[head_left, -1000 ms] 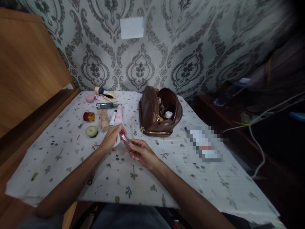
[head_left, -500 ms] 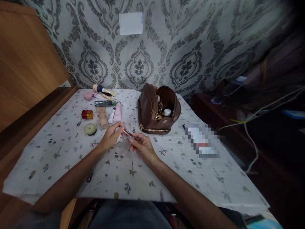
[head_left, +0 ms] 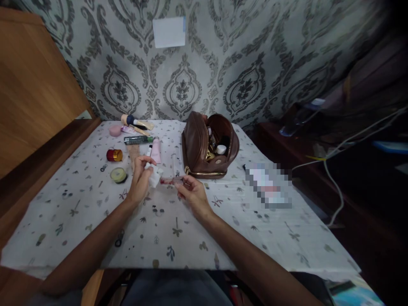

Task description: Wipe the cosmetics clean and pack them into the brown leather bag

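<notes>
Fingers of my left hand are closed on a crumpled white tissue. My right hand pinches a slim lip gloss tube, clear with a reddish end that points left toward the tissue. A small gap seems to lie between the tube's end and the tissue. Just beyond my left hand lie a beige tube, partly hidden by the hand, and a pink tube. Beyond my right hand stands an open brown makeup bag with several items inside, among them a white-lidded jar.
Left on the patterned tablecloth are a red and gold jar, a yellow-green round container, a dark green bottle, a pink round container and brushes. A blurred-out flat object lies right. Cables hang beyond.
My hands have moved apart. The left one has drawn back left with the tissue, and the lip gloss tube in my right hand is now nearly level. The view has shifted slightly.
</notes>
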Demonstrator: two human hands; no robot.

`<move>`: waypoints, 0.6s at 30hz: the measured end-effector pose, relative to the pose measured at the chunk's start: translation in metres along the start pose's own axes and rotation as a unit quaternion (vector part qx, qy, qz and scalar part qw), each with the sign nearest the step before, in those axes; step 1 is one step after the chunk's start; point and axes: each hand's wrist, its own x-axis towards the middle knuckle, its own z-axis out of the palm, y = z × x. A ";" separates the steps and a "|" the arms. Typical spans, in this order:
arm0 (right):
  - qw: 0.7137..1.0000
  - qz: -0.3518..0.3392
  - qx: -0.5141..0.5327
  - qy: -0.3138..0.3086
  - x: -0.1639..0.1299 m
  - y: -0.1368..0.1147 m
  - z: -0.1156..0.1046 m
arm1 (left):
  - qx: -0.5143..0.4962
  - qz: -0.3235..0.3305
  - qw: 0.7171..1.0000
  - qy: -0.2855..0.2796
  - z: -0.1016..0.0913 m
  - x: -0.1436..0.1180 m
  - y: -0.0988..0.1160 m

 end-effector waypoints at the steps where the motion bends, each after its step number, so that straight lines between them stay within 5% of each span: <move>1: 1.000 0.003 0.001 -0.006 0.000 0.000 0.000 | -0.006 0.021 1.000 -0.002 0.002 -0.002 0.001; 10: 0.985 0.070 0.116 -0.104 0.000 -0.004 0.000 | -0.007 0.057 0.996 -0.071 0.016 -0.016 0.007; 18: 0.979 0.129 0.081 -0.133 -0.005 0.001 0.003 | 0.021 0.078 0.994 -0.077 0.016 -0.015 0.003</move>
